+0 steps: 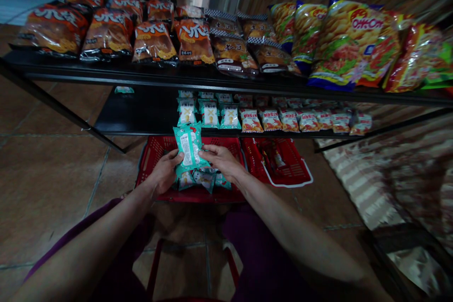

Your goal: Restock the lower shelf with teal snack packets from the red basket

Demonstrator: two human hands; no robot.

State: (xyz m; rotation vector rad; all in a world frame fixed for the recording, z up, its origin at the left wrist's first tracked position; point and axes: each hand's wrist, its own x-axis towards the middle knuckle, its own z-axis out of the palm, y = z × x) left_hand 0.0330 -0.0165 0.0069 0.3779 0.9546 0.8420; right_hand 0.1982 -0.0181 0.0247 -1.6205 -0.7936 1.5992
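A teal snack bag [190, 147], its printed label side facing me, is held upright between my two hands. My left hand [166, 170] grips its left edge with the thumb on the front. On the right edge, my right hand [220, 161] pinches the bag between thumb and fingers. Directly below is a red shopping basket [150, 151] with several more teal snack bags [204, 179] in it. Behind the held bag, matching teal bags [210, 114] stand in rows on the lower black shelf [141, 115].
Small red-and-white snack bags [290, 119] line the lower shelf's right part. The upper shelf [166, 73] overhangs it, carrying orange bags [154, 42], brown bags [235, 54] and large yellow bags [348, 47]. A second red basket [293, 163] with a white handle stands at the right.
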